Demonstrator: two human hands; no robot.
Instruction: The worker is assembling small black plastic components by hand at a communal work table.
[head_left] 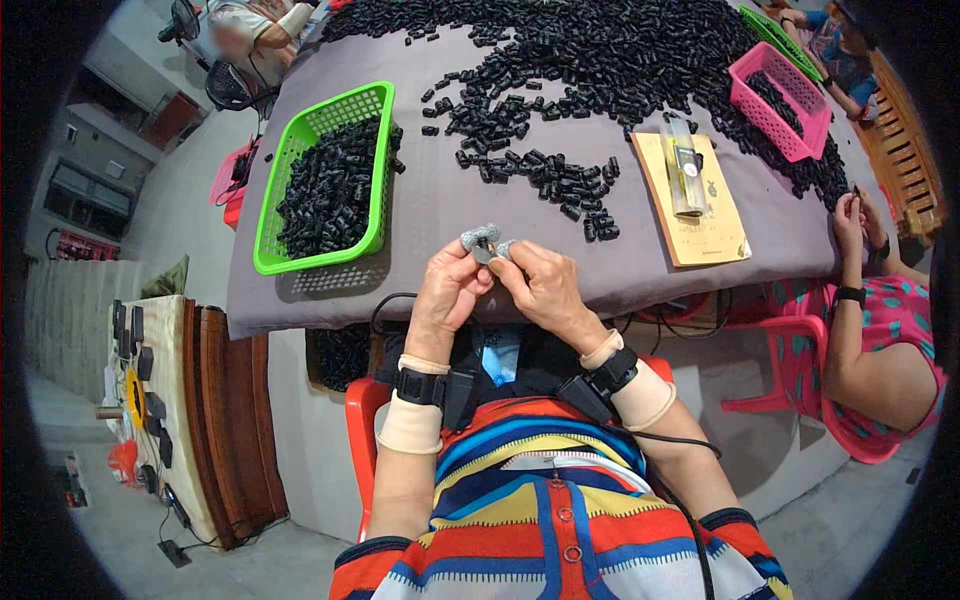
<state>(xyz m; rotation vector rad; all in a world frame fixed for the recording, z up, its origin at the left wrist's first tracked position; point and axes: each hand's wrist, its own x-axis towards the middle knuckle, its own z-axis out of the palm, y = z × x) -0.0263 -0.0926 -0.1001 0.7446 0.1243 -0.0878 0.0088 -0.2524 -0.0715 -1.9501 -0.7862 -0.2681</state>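
My left hand (pixel 450 285) and my right hand (pixel 545 290) meet just over the near edge of the cloth-covered table, fingertips pinched together. Grey wraps (pixel 480 238) cover some of the fingertips. A small piece seems to sit between them, mostly hidden and too small to name. Just beyond my hands lie loose small black cylindrical parts (pixel 600 228). To the left stands a green plastic basket (pixel 384 200) filled with the same kind of black parts (pixel 330 195).
A large pile of black parts (pixel 620 60) covers the far table. A yellow notepad (pixel 690 235) with a clear case (pixel 685 170) on it lies to the right, near a pink basket (pixel 800 140). A co-worker's hands (pixel 860 220) are at the right edge. Other people sit beyond.
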